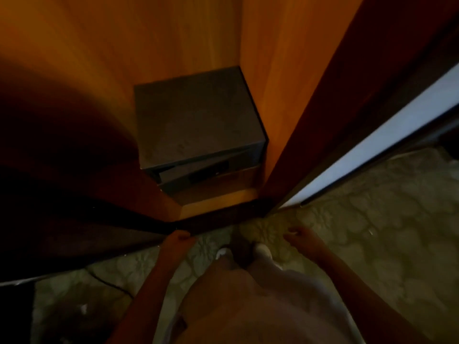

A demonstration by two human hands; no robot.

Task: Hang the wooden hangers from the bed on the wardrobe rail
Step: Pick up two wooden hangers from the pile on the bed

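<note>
Wardrobe: orange-brown wood-grain interior, open, occupying the frame from 9 o'clock through 1 o'clock; back and side panels meet in a vertical corner at 12 o'clock. Lower edge dark. Rail and wooden hangers out of view.

Looks like a hotel bedrm or similar: open wooden wardrobe w/ small dark safe on its floor at far centre, patterned carpet near & right, sliding door edge at right.
</note>
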